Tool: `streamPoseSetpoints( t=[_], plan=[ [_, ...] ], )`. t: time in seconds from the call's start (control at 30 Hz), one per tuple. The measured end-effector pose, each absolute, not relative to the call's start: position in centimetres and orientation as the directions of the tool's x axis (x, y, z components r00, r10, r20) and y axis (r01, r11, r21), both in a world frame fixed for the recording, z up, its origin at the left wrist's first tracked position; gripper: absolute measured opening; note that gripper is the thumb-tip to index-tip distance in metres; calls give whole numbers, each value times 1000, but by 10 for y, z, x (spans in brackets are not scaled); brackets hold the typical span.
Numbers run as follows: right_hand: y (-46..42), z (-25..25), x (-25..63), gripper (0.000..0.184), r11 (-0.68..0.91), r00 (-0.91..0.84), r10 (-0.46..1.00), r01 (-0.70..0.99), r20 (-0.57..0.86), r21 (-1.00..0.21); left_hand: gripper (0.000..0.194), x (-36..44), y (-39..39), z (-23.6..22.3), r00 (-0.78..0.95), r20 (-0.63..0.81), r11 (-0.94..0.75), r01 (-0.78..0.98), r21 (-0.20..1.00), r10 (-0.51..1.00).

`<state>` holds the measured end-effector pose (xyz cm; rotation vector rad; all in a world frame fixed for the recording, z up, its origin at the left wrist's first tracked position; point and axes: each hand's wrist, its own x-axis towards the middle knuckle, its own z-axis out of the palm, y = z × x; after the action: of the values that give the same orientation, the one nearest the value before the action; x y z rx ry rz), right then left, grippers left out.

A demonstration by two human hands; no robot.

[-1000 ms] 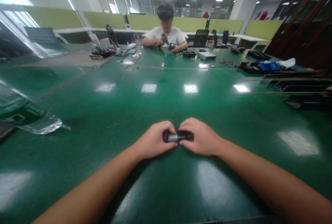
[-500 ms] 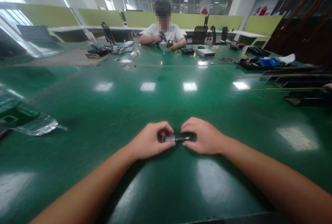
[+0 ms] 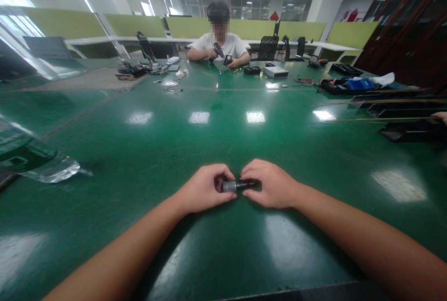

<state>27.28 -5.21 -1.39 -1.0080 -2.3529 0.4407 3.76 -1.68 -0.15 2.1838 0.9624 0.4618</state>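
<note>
- Marker (image 3: 229, 186), qty 1 (we'd call it a pen/marker; ID not certain): grey barrel, dark R end; lies crosswise betw. our two hands, just above or on the counter (image 3: 195, 143), can't tell which.
- L hand (image 3: 204, 189): thumb & fingers clamped on the grey barrel.
- R hand (image 3: 274, 183): fingers curled about the dark end, tips a bit apart; contact can't be told, as the hand hides part of it. Tips near L hand's, not touching.
- Step in hand, our judgmt.: two-handed work at the marker's dark end; cap on/off unclear.
- Next move, our judgmt.: calls for L grip kept steady, R fingers in line w/ the barrel.
- Bottle (image 3: 38, 154), qty 1: clear, green label, far L, well apart from our hands.
- Co-worker (image 3: 235, 46), opp. side: white shirt, dark drill-like tool (image 3: 218, 50) in one hand.
- Box (image 3: 275, 72), qty 1: pale, flat, far side of counter.
</note>
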Motion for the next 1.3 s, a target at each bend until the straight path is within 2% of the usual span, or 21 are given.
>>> streamPoseSetpoints(
  t=[0.93, 1.3],
  plan=[
    [-50, -20, 271, 17, 695, -579, 716, 543, 388, -472, 25, 37, -16, -4, 686, 89, -500, 428, 752, 722],
    [-48, -23, 262, 9, 691, -583, 721, 558, 375, -460, 23, 36, -15, -6, 695, 113, -527, 418, 740, 710]
  ],
)
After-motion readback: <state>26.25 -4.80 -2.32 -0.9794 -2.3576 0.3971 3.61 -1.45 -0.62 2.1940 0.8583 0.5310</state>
